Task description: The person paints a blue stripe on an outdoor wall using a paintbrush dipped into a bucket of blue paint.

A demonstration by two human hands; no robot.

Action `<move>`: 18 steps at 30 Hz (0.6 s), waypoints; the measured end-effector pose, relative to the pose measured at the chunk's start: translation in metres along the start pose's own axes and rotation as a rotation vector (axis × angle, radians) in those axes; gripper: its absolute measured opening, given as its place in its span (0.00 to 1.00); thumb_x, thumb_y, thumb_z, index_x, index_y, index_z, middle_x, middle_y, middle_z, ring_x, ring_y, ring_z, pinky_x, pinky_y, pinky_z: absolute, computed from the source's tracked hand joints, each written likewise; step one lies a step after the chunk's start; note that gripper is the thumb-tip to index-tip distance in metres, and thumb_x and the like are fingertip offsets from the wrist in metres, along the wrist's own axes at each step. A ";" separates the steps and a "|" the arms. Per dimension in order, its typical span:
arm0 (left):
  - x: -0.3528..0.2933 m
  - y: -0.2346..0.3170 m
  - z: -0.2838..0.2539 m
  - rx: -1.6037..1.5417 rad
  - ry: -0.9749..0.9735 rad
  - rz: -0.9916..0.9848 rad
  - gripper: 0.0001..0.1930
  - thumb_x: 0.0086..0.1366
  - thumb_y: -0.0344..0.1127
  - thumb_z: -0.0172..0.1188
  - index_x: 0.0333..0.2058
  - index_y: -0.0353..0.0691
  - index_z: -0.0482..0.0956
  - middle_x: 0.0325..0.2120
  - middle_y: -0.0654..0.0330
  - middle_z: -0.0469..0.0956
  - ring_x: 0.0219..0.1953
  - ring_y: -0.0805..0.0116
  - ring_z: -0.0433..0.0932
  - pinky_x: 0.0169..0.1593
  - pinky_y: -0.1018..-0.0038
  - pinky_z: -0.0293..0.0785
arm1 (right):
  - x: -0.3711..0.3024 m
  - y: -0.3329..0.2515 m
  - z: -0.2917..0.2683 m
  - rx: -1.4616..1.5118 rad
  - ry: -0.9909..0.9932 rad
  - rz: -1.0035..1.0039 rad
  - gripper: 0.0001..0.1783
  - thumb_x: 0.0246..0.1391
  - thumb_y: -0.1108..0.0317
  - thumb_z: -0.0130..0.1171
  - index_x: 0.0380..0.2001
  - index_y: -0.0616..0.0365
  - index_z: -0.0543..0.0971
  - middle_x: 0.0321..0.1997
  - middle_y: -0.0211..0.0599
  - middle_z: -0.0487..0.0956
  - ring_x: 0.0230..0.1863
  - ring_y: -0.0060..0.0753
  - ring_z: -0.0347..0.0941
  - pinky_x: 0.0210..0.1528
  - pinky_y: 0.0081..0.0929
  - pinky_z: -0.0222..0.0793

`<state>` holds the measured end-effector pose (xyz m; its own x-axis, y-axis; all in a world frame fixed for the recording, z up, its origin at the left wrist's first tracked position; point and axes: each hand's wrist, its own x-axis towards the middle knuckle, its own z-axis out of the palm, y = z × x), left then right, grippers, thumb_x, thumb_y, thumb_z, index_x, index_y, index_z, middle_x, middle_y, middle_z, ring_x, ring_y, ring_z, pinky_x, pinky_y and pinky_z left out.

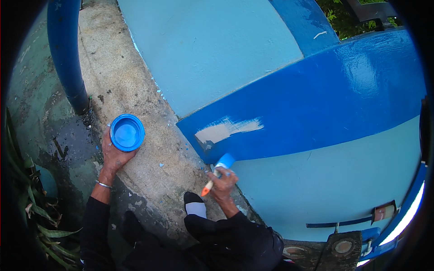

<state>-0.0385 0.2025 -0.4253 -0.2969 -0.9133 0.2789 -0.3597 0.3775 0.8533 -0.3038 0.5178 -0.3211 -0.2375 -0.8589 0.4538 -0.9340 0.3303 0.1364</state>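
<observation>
By the blue band (307, 104), the right hand (223, 184) grips a paintbrush (224, 161).

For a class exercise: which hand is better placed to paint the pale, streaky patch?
Probably the right hand: it holds the orange-tipped, blue-bristled paintbrush near the patch; the left hand holds the round blue paint container farther away.

Count before you two hands (116, 153) (223, 184), one pot (112, 132), one brush (225, 161), one bracelet (103, 184), one pole (66, 49) and one pale patch (214, 132).
</observation>
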 end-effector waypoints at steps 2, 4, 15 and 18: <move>0.002 0.001 -0.001 -0.003 0.002 -0.005 0.64 0.40 0.51 0.86 0.70 0.32 0.56 0.60 0.40 0.73 0.62 0.41 0.74 0.66 0.50 0.70 | -0.005 -0.011 0.015 0.084 -0.097 -0.030 0.17 0.45 0.67 0.71 0.41 0.39 0.90 0.52 0.29 0.81 0.54 0.41 0.72 0.53 0.43 0.57; 0.003 0.003 -0.003 -0.005 0.002 -0.014 0.63 0.40 0.51 0.86 0.70 0.32 0.56 0.59 0.41 0.74 0.61 0.42 0.75 0.66 0.51 0.71 | -0.001 -0.015 0.018 0.182 -0.161 -0.028 0.17 0.45 0.69 0.70 0.42 0.42 0.89 0.51 0.30 0.81 0.53 0.42 0.73 0.51 0.43 0.58; 0.010 0.004 -0.003 -0.033 -0.063 0.036 0.60 0.40 0.49 0.86 0.67 0.33 0.59 0.58 0.43 0.74 0.61 0.43 0.75 0.65 0.53 0.72 | 0.117 0.008 -0.081 0.160 0.482 -0.064 0.06 0.56 0.72 0.70 0.37 0.48 0.87 0.47 0.36 0.79 0.49 0.41 0.74 0.51 0.42 0.67; 0.007 0.001 -0.010 -0.040 -0.055 0.052 0.60 0.41 0.48 0.86 0.67 0.33 0.59 0.59 0.42 0.73 0.61 0.42 0.75 0.65 0.53 0.72 | 0.132 -0.016 -0.102 0.034 0.585 -0.115 0.07 0.56 0.74 0.69 0.38 0.49 0.87 0.47 0.36 0.75 0.51 0.43 0.72 0.52 0.42 0.69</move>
<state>-0.0325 0.1947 -0.4177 -0.3627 -0.8825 0.2993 -0.3072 0.4164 0.8557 -0.2932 0.4391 -0.1732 0.0430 -0.5268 0.8489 -0.9552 0.2275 0.1895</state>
